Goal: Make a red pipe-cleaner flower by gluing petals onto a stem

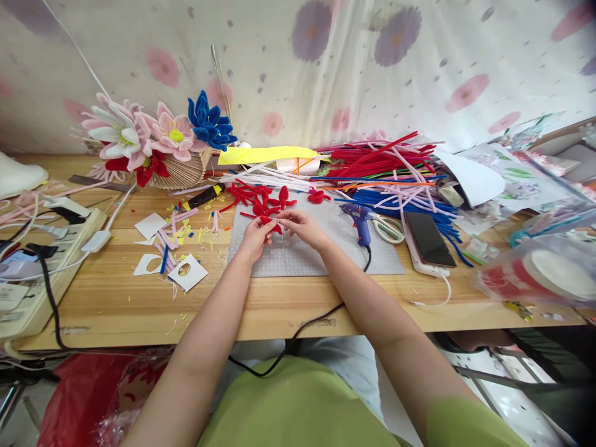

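Note:
Over the grey cutting mat (316, 248) my two hands meet. My left hand (256, 238) pinches a red fuzzy petal (276, 228), bent from pipe cleaner. Close beside it, the fingers of my right hand (302, 227) are pressed together at the petal's edge; what they grip is too small to make out. Just beyond my hands lie several more red petals (261, 202), and a single red petal (318, 197) rests a little to the right. A blue glue gun (361, 223) lies on the mat to the right of my hands, its black cord running toward me.
Pipe cleaners (382, 158) in several colours pile up at the back. Scissors (390, 230) and a phone (429, 239) lie right. Left are a yellow-black cutter (203, 196), white card pieces (188, 272), scraps, finished fuzzy flowers (125, 133) and a power strip (56, 267). A lidded cup (540, 273) stands far right.

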`<state>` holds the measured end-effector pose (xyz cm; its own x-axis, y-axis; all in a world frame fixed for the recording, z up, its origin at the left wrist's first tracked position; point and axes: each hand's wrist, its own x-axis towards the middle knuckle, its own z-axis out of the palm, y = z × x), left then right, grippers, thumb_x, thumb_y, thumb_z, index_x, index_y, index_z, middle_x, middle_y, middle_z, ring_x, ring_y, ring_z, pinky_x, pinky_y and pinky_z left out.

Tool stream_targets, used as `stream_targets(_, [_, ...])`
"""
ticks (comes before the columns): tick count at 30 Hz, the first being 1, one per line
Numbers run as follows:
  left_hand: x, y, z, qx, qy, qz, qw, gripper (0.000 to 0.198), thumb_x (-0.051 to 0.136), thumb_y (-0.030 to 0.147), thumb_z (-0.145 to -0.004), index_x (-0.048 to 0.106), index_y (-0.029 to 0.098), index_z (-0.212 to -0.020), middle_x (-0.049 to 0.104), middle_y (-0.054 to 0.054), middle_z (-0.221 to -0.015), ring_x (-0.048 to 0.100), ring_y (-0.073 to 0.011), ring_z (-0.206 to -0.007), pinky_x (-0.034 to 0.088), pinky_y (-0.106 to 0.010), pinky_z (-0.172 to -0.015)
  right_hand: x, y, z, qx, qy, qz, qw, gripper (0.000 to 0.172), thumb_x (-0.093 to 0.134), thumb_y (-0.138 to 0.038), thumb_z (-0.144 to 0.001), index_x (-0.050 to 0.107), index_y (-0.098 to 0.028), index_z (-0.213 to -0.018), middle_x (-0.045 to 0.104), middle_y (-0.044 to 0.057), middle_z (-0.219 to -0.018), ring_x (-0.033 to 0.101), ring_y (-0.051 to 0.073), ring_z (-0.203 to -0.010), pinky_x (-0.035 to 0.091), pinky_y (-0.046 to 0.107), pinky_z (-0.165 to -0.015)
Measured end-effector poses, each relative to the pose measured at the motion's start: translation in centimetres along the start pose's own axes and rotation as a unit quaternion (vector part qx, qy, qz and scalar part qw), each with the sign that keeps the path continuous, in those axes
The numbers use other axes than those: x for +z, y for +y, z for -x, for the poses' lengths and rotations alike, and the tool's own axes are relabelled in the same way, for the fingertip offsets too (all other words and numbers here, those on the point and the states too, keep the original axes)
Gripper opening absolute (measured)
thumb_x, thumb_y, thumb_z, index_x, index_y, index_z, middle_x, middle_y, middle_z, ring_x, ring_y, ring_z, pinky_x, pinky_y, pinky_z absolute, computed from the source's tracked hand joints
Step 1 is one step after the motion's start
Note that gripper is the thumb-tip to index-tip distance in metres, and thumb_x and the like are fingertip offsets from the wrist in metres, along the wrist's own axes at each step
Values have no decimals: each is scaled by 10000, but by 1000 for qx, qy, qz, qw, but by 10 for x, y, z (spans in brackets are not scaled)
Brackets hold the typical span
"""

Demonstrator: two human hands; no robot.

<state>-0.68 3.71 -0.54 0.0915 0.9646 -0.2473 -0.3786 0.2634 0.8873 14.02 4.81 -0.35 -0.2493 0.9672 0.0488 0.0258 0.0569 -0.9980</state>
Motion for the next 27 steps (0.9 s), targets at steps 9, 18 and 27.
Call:
stream_targets(9, [1,1,1,-25,-3,18,1000,280,790,254,-599,574,140,-735,561,48,-601,399,-9,-403,310,-139,-348,9,3,-10,-35,50,101,993,119,564,-280,-773,557,-180,-710,572,-23,-646,516,92,-538,443,250,-567])
stream_targets(18, [-1,0,-1,-8,0,0,1000,327,807,279,-545,573,137,-723,535,55,-579,400,-16,-414,342,-140,-343,9,-13,-16,20,15,109,994,91,549,-186,-786,568,-163,-700,578,-17,-622,541,92,-545,465,226,-543])
stream_targets(27, [-5,-3,-5,24,15,-32,999,340,789,276,-520,547,142,-717,520,58,-572,388,-23,-416,383,-158,-348,0,-23,-20,2,-44,223,974,97,573,-192,-774,615,-144,-701,602,0,-610,552,99,-547,435,228,-561])
